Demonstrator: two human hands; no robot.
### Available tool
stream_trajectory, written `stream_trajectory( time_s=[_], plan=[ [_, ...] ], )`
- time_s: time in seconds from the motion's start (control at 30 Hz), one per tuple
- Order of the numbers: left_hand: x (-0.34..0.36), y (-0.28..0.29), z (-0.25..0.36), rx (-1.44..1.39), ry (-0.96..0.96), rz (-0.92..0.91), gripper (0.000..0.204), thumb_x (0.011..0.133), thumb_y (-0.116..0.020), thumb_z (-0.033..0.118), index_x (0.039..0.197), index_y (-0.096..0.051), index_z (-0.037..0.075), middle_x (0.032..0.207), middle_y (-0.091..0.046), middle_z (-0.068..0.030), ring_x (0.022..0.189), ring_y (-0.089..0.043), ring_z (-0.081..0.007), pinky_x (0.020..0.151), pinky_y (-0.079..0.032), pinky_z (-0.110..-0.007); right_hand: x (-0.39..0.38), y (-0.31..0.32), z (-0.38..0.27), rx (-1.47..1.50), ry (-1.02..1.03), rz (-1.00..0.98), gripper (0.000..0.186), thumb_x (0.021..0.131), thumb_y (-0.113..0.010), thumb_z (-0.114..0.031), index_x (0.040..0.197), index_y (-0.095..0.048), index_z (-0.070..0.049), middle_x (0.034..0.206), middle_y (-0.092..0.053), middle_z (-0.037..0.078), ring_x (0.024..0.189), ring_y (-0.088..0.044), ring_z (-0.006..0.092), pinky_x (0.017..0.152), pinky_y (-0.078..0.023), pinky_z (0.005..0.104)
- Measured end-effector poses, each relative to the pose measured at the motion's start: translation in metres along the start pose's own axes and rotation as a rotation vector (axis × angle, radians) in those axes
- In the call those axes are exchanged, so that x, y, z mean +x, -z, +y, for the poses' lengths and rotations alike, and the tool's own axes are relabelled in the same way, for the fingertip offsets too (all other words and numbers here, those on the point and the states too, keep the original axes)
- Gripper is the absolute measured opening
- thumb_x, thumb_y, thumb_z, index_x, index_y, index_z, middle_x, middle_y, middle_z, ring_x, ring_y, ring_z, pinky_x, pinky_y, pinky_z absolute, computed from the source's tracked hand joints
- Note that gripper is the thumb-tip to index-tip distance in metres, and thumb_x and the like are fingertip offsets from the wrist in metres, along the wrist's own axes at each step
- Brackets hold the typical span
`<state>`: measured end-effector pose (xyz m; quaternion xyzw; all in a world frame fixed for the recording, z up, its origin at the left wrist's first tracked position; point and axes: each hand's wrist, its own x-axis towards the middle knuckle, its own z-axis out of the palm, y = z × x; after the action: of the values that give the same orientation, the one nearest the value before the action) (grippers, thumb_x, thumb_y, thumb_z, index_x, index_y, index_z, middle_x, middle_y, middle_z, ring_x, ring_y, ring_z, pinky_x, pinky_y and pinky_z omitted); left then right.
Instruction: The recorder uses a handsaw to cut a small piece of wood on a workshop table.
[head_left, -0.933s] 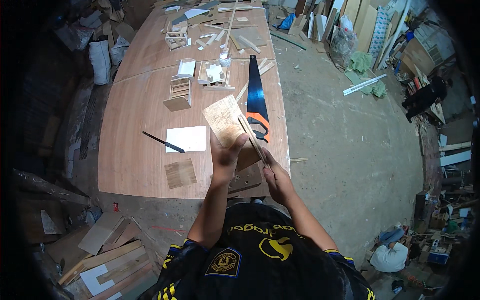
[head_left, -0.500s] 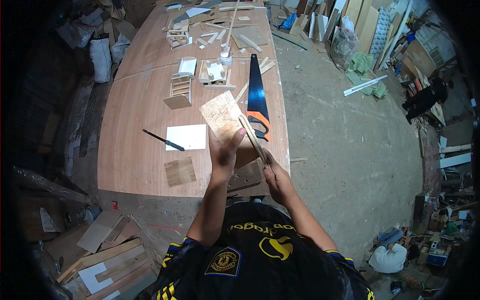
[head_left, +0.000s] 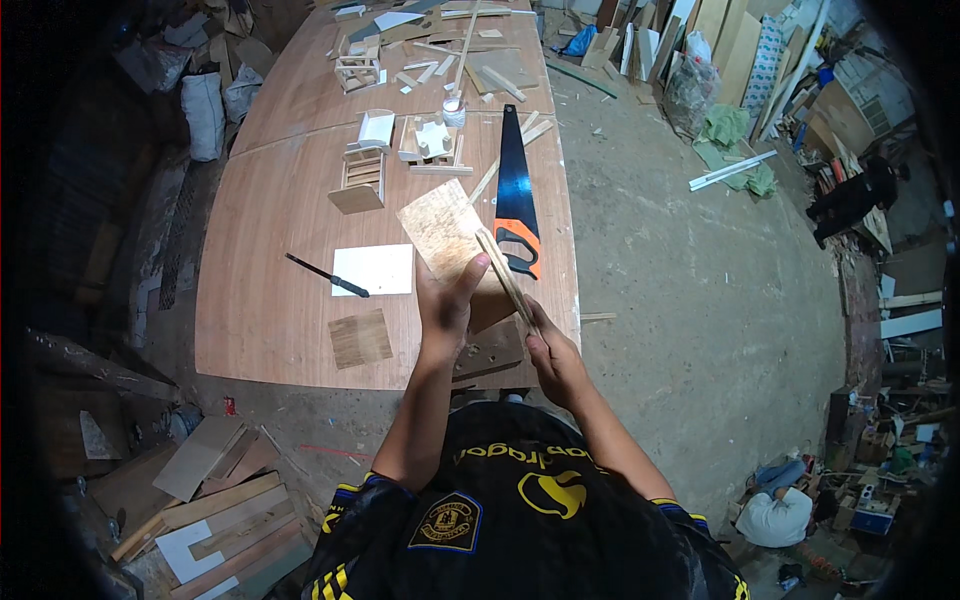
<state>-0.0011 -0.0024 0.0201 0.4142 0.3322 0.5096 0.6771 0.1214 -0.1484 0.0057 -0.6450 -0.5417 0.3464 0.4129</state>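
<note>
My left hand [head_left: 448, 305] is closed on a light, rough-faced plywood piece [head_left: 437, 222], thumb on its near part, and holds it tilted above the table. My right hand [head_left: 555, 358] grips the near end of a narrow wooden strip [head_left: 506, 274], which slants along the right side of the plywood. The strip seems to touch the plywood, but my fingers hide part of the contact. Just beyond my hands lies a handsaw [head_left: 515, 185] with an orange and black handle. To the left are a white rectangular panel [head_left: 385, 272], a slim black tool [head_left: 325, 275] and a brown wooden square [head_left: 360, 340].
On the wooden table [head_left: 260, 300] stand small slatted wooden pieces [head_left: 362, 182] and a white jar [head_left: 453, 112] with a stick in it. Offcuts lie at the far end. Boards [head_left: 225, 520] are piled on the floor at lower left; more lean at the far right.
The view has shifted very slightly. My hands keep the same hold on the plywood piece and the wooden strip.
</note>
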Motion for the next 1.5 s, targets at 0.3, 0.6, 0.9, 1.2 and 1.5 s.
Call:
stream_trajectory(
  time_s=[0.3, 0.6, 0.9, 1.2, 1.5],
  plan=[
    [-0.003, -0.001, -0.002, -0.03, 0.073, 0.003, 0.057, 0.079, -0.075, 0.02, 0.122, -0.045, -0.001, 0.106, -0.059, -0.0119, 0.095, -0.062, -0.0192, 0.085, -0.051, -0.033, -0.002, 0.0, 0.001, 0.088, -0.15, -0.046, 0.05, 0.102, -0.043, -0.023, 0.145, -0.035, 0.0, 0.142, -0.046, 0.026, 0.131, -0.046, 0.0391, 0.108, -0.037, 0.0403],
    [-0.008, 0.012, -0.016, -0.137, -0.055, 0.045, 0.052, 0.089, -0.067, 0.009, 0.13, -0.036, 0.0, 0.105, -0.063, -0.0182, 0.089, -0.069, -0.0306, 0.078, -0.06, -0.041, -0.01, -0.001, -0.013, 0.029, -0.008, 0.059, 0.045, 0.099, -0.052, -0.022, 0.138, -0.039, -0.004, 0.126, -0.057, 0.023, 0.114, -0.059, 0.0404, 0.093, -0.048, 0.0434],
    [-0.022, 0.007, 0.023, -0.26, -0.181, -0.089, 0.06, 0.087, -0.072, 0.02, 0.132, -0.036, 0.003, 0.105, -0.061, -0.0181, 0.091, -0.068, -0.0312, 0.077, -0.059, -0.042, -0.016, 0.002, -0.031, -0.119, 0.18, 0.143, 0.049, 0.093, -0.062, -0.02, 0.135, -0.038, -0.016, 0.115, -0.064, 0.018, 0.095, -0.066, 0.0402, 0.075, -0.053, 0.0444],
    [-0.021, 0.015, 0.035, -0.322, -0.268, -0.177, 0.066, 0.085, -0.074, 0.028, 0.132, -0.037, 0.0, 0.118, -0.055, -0.0167, 0.092, -0.065, -0.0325, 0.073, -0.06, -0.04, -0.015, 0.006, -0.049, -0.032, 0.284, 0.157, 0.056, 0.088, -0.069, -0.016, 0.135, -0.038, -0.02, 0.118, -0.064, 0.016, 0.093, -0.067, 0.0385, 0.073, -0.054, 0.0432],
    [-0.02, 0.013, 0.039, -0.393, -0.294, -0.245, 0.065, 0.085, -0.074, 0.024, 0.133, -0.037, 0.002, 0.128, -0.048, -0.0153, 0.094, -0.064, -0.0324, 0.071, -0.06, -0.039, -0.014, 0.008, -0.056, -0.037, 0.333, 0.179, 0.058, 0.088, -0.07, -0.017, 0.136, -0.039, -0.021, 0.114, -0.065, 0.013, 0.089, -0.067, 0.0359, 0.07, -0.054, 0.0412]
  ],
)
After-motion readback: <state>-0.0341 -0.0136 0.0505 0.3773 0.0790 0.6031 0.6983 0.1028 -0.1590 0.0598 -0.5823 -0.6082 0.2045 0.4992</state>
